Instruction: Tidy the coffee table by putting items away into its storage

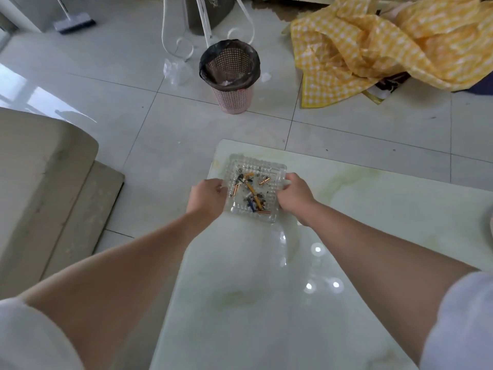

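Note:
A square clear glass ashtray (262, 166) holding cigarette butts and ash sits at the far left corner of the pale green marble coffee table (360, 209). My left hand (208, 193) grips its left edge and my right hand (294, 194) grips its right edge. Both hands have fingers curled around the rim. I cannot tell whether the ashtray rests on the table or is lifted slightly.
A pink mesh waste basket (231, 76) with a black liner stands on the tiled floor beyond the table. A yellow checked cloth (373, 49) lies crumpled at the back right. A beige sofa (40, 169) is on the left. A broom head (73, 22) lies far left.

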